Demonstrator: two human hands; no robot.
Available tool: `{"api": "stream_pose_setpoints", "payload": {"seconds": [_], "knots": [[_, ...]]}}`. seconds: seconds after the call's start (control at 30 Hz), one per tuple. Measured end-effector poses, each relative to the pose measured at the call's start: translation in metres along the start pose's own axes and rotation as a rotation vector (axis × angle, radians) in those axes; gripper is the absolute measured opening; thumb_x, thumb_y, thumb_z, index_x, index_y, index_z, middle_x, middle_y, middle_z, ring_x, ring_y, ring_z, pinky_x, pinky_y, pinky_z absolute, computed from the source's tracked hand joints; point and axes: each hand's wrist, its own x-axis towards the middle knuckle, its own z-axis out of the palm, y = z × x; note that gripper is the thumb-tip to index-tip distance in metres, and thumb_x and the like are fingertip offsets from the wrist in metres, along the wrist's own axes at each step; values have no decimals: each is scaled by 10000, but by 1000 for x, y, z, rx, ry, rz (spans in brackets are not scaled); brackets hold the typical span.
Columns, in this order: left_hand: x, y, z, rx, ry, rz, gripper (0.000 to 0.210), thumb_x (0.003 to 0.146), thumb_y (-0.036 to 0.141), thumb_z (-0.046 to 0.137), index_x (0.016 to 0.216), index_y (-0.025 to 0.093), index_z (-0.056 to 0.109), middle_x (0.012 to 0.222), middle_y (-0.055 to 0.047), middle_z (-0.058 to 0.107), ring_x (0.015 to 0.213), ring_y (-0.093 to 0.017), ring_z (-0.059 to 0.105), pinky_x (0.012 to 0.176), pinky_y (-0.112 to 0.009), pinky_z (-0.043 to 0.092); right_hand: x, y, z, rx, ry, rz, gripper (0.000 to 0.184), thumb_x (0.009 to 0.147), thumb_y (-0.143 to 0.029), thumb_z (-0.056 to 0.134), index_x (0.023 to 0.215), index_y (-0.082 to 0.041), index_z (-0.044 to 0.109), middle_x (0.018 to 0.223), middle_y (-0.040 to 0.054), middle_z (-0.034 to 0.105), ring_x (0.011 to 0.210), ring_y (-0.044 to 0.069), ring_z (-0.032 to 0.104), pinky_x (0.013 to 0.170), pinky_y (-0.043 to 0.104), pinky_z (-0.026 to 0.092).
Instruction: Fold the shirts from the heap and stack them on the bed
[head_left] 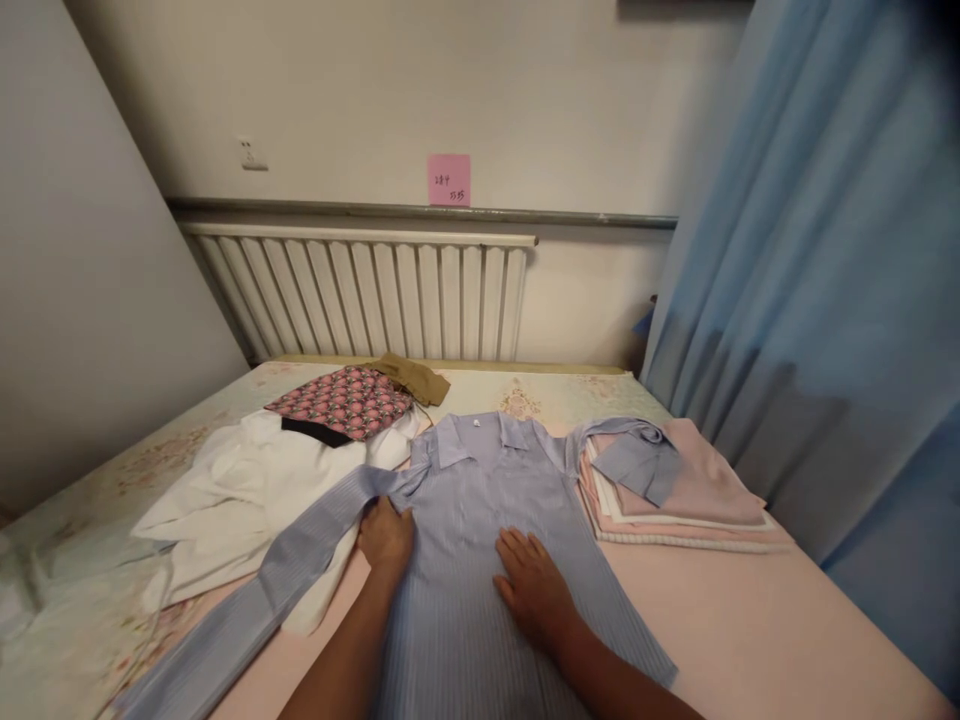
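A blue striped long-sleeved shirt [480, 500] with a collar lies spread face up in front of me, its collar pointing away. My left hand [386, 535] is closed at the shirt's left underarm, its fingers curled on the cloth by the sleeve seam. My right hand [534, 590] rests flat on the shirt's front, fingers stretched out and holding nothing. The left sleeve runs out toward the near left corner. The right sleeve reaches over a stack of folded clothes [712, 480], its cuff bunched on top.
White garments [247, 490] lie heaped on the left, with a pink patterned cloth [349, 400] and a brown cloth [412, 378] behind. A pink sheet [720, 610] covers the near bed. Beyond stands a radiator [367, 290]; a blue curtain [810, 270] hangs on the right.
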Motion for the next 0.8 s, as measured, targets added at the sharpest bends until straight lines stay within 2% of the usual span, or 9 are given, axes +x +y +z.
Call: {"api": "stream_pose_setpoints", "payload": {"seconds": [0.2,0.43,0.67,0.8], "knots": [[15,2,8,-3,4,27,358,854,274,433,1193,168,482,997,-128,666,920,-279,630,738,-355,435,2,0,-1,8,-16,13,493,914,-384,444,1377,-213,450,1463,55,406,1377,223,301,1158,438,189],[22,-2,9,-15,22,105,347,900,203,363,1233,168,453,1102,-124,652,965,-231,623,783,-311,419,1,0,-2,8,-3,1,497,920,-385,432,1388,-219,434,1466,52,401,1376,229,303,1159,438,182],[0,-9,3,4,26,182,392,901,229,371,1269,99,406,1158,-167,612,1062,-251,576,865,-323,399,1,0,1,-7,2,3,494,922,-392,430,1383,-218,436,1461,53,409,1373,222,308,1155,432,191],[-25,-17,-4,10,-22,166,418,909,291,376,1287,112,389,1144,-162,614,1024,-253,599,803,-321,424,0,1,2,-14,16,-5,498,928,-397,421,1390,-212,426,1468,51,399,1381,210,289,1158,424,179]]}}
